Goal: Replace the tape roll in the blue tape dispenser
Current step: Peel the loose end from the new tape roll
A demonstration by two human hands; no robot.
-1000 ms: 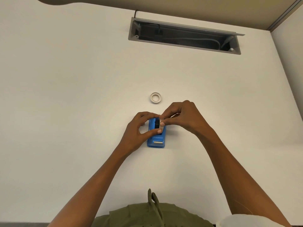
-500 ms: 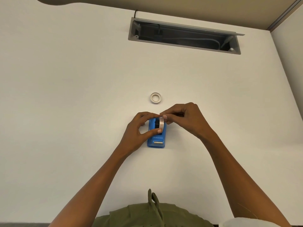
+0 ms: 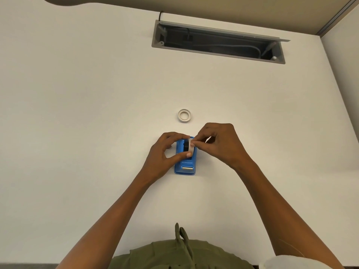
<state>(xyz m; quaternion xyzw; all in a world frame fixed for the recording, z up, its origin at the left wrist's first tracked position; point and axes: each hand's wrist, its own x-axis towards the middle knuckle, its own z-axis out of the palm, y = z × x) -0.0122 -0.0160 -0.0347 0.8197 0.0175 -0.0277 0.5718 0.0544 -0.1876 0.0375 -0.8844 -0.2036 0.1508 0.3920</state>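
The blue tape dispenser (image 3: 185,161) sits flat on the white surface (image 3: 77,113), about midway across it and nearer the person's edge than the far edge, with its metal cutter toward the person. A roll of clear tape (image 3: 190,149) stands on edge in the dispenser's open well, on or beside a black hub. The left hand (image 3: 165,152) curls around the roll and the dispenser's left side, thumb pressed at the roll's near face and fingers over the top, probably to keep the body from sliding while the roll is worked in. The right hand (image 3: 219,144) pinches narrowly at the roll's upper right edge, apparently gripping the loose tape end or steadying the roll. A bare tape core (image 3: 184,115), likely the spent one, lies apart toward the far edge. Compared with a second ago, the right hand has come lower and closer to the roll, and the roll sits deeper in the well.
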